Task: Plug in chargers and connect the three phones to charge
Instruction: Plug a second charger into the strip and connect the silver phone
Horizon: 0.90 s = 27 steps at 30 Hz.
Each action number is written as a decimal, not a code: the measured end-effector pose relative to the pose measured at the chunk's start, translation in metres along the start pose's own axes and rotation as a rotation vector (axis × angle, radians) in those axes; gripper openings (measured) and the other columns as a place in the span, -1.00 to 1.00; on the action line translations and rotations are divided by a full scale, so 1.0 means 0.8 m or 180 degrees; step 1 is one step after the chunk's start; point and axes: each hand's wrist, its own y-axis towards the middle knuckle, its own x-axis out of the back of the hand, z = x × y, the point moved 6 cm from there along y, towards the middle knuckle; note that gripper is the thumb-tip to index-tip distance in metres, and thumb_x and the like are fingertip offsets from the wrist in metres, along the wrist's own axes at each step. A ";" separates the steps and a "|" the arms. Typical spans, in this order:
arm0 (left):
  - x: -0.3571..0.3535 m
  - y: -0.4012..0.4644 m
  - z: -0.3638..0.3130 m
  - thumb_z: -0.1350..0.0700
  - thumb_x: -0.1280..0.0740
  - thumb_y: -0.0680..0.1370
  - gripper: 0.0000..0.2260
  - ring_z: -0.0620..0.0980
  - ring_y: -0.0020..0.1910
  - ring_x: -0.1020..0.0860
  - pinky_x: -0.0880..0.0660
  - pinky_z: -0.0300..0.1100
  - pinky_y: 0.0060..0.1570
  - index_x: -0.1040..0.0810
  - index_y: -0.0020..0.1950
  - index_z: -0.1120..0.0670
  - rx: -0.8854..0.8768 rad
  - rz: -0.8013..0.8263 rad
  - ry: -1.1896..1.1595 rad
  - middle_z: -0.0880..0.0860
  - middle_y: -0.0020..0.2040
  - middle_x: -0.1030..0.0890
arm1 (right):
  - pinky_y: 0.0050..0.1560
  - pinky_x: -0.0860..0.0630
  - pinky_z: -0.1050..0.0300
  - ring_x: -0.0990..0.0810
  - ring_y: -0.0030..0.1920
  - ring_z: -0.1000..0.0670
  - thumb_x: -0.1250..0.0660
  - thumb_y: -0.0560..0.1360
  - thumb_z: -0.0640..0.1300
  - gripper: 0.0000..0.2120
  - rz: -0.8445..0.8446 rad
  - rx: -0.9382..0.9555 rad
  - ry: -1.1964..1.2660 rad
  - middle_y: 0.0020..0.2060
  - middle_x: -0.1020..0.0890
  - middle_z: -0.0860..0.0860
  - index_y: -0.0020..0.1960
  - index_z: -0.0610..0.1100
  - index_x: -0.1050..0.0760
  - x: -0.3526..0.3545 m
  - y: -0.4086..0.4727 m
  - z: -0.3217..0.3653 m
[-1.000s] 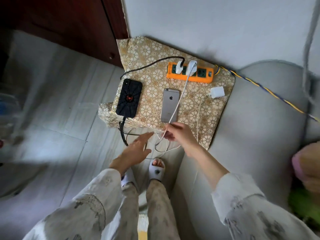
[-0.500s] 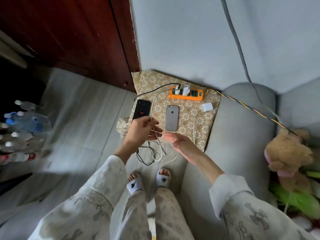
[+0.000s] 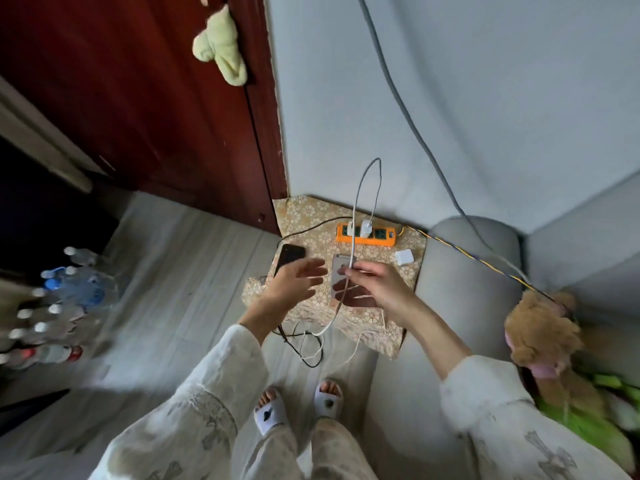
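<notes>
An orange power strip (image 3: 377, 239) lies at the back of a gold-patterned stand (image 3: 311, 216), with two white chargers (image 3: 365, 229) plugged in. A white cable (image 3: 358, 192) arches up from one charger and comes down into my right hand (image 3: 375, 287), which pinches it above the silver phone (image 3: 341, 268). A black phone (image 3: 289, 256) lies to the left with a black cable (image 3: 313, 226) running to the strip. My left hand (image 3: 294, 285) hovers with fingers spread beside the black phone. A loose white charger (image 3: 404, 257) sits at the right. No third phone shows.
Black and white cable slack (image 3: 308, 344) dangles off the stand's front edge to the floor. A grey sofa arm (image 3: 467, 271) borders the right, with a brown teddy bear (image 3: 543, 330) on the seat. Water bottles (image 3: 62, 299) stand on the floor at the left.
My right hand has taken the white cable and lifted it into a tall loop over the silver phone. My left hand let go and spread its fingers. The view tilted up.
</notes>
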 end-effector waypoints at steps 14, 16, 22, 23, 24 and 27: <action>0.014 -0.078 -0.075 0.29 -0.16 0.57 -0.78 -0.01 -0.21 -0.65 -0.61 -0.10 -0.03 -0.51 -0.20 0.10 -0.1242 -0.0369 0.0775 0.10 -0.23 -0.64 | 0.06 -0.58 0.06 -0.65 -0.01 -0.10 -0.14 0.58 -0.19 -0.79 0.0047 0.0527 0.1580 -0.04 -0.66 -0.19 0.07 -0.23 -0.51 0.013 -0.022 0.104; 0.024 -0.087 -0.107 0.29 -0.14 0.58 -0.74 0.14 -0.15 -0.65 -0.59 0.06 0.00 -0.50 -0.21 0.05 -0.1421 -0.0495 0.0566 0.15 -0.22 -0.64 | 0.13 -0.47 0.05 -0.60 0.07 -0.07 -0.16 0.57 -0.18 -0.81 0.0194 0.0306 0.1167 0.04 -0.64 -0.13 0.09 -0.15 -0.52 0.000 -0.024 0.081; 0.045 -0.109 -0.184 0.25 -0.08 0.61 -0.76 -0.04 -0.21 -0.67 -0.62 -0.13 -0.12 -0.47 -0.17 0.11 -0.1805 -0.0520 -0.0150 0.10 -0.21 -0.66 | 0.41 -0.19 -0.04 -0.27 0.42 -0.02 -0.34 0.46 -0.01 -0.46 0.1000 -0.0052 -0.0566 0.42 -0.33 0.00 0.40 -0.01 -0.29 -0.052 -0.031 0.042; 0.048 -0.113 -0.193 0.23 -0.08 0.61 -0.77 -0.01 -0.19 -0.68 -0.62 -0.10 -0.10 -0.46 -0.16 0.12 -0.1821 -0.0509 -0.0326 0.09 -0.22 -0.67 | 0.40 -0.21 -0.04 -0.26 0.43 -0.04 -0.34 0.47 -0.01 -0.43 0.0833 0.0033 -0.0739 0.44 -0.29 -0.01 0.42 -0.01 -0.24 -0.056 -0.030 0.045; 0.052 -0.116 -0.201 0.21 -0.07 0.62 -0.77 0.01 -0.18 -0.68 -0.62 -0.06 -0.08 -0.46 -0.15 0.12 -0.1832 -0.0458 -0.0549 0.07 -0.23 -0.68 | 0.39 -0.24 -0.04 -0.25 0.42 -0.06 -0.34 0.47 -0.02 -0.39 0.0520 0.0175 -0.0851 0.45 -0.25 -0.04 0.44 -0.03 -0.18 -0.056 -0.028 0.050; 0.056 -0.125 -0.224 0.19 -0.06 0.62 -0.77 0.01 -0.19 -0.68 -0.61 -0.05 -0.07 -0.44 -0.15 0.12 -0.1872 -0.0171 -0.1130 0.03 -0.26 -0.70 | 0.42 -0.22 0.00 -0.21 0.44 -0.06 -0.34 0.48 -0.06 -0.35 -0.0069 0.0679 -0.0924 0.46 -0.19 -0.05 0.46 -0.09 -0.11 -0.055 -0.025 0.071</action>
